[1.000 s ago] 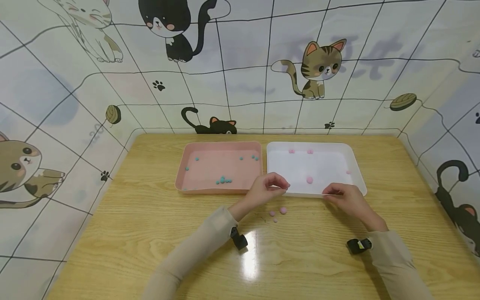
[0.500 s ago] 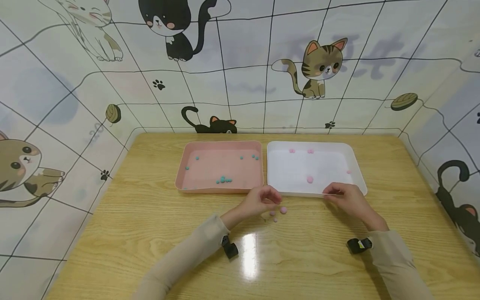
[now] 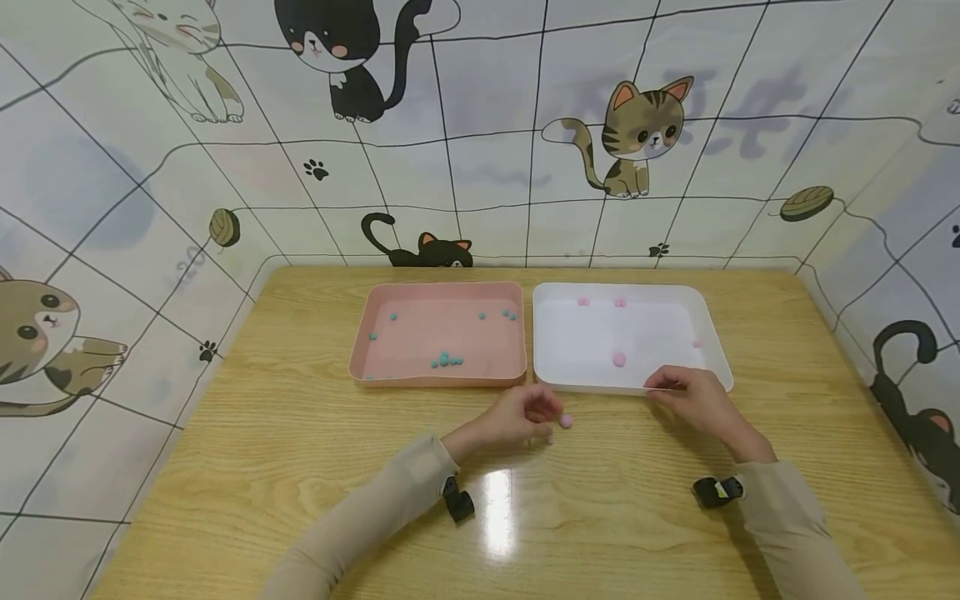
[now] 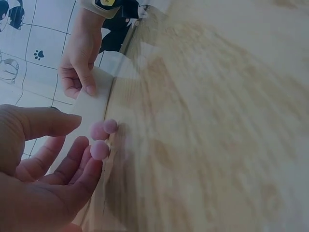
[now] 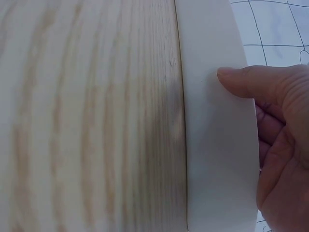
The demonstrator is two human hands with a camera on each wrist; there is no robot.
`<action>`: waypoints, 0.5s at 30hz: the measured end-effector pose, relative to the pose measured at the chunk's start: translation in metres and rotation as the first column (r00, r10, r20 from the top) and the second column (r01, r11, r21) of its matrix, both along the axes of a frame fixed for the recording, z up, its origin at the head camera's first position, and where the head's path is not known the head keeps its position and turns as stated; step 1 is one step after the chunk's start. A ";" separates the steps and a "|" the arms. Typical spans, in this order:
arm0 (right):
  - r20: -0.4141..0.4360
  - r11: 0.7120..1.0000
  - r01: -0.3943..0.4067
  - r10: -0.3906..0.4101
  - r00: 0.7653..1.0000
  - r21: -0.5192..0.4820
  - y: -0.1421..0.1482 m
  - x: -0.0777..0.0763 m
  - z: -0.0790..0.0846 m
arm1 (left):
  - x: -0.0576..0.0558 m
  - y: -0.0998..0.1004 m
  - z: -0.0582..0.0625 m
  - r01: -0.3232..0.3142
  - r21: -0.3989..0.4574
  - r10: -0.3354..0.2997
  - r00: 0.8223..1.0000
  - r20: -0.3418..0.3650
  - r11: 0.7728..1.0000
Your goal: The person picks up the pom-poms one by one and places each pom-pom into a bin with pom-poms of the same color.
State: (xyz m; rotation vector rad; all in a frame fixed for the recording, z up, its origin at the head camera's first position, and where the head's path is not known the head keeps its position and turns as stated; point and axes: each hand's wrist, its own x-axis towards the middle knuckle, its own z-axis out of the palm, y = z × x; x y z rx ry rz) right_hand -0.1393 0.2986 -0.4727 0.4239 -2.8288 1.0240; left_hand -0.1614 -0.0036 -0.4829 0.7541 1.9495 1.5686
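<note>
My left hand [image 3: 517, 415] is low over the table beside the small pink balls [image 3: 566, 422], thumb and fingers apart. In the left wrist view three pink balls [image 4: 100, 150] lie just past the fingertips, with no ball between thumb and fingers. The white tray [image 3: 585, 333] stands behind them, holding several pink pieces [image 3: 618, 359]. At its near side my right hand [image 3: 690, 402] pinches the rim. The right wrist view has the thumb [image 5: 236, 79] on the outer wall of the white tray [image 5: 217, 145] and the fingers behind it, partly hidden.
Left of the white tray is a pink tray [image 3: 435, 325] with several small teal balls [image 3: 445, 359] in it. Both trays sit on a wooden table [image 3: 600, 517]. A cat-printed backdrop [image 3: 487, 167] surrounds the table at the back and sides.
My left hand has moved from the white tray's front edge down toward the pink balls on the table, and its thumb and fingers have spread. The right hand keeps its place on the rim.
</note>
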 end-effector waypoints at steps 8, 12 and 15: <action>-0.034 1.000 -0.013 0.012 0.999 -0.019 -0.001 0.001 0.002 | 0.000 0.000 -0.003 -0.009 -0.112 0.005 0.999 -0.034 0.994; -0.025 1.000 -0.007 0.006 1.000 -0.021 -0.001 0.001 0.001 | 0.002 0.002 -0.005 -0.012 -0.111 0.005 0.998 -0.063 0.994; -0.021 1.000 -0.004 0.003 1.000 -0.014 -0.001 0.001 0.001 | 0.003 0.004 -0.005 -0.012 -0.106 0.000 0.994 -0.112 0.994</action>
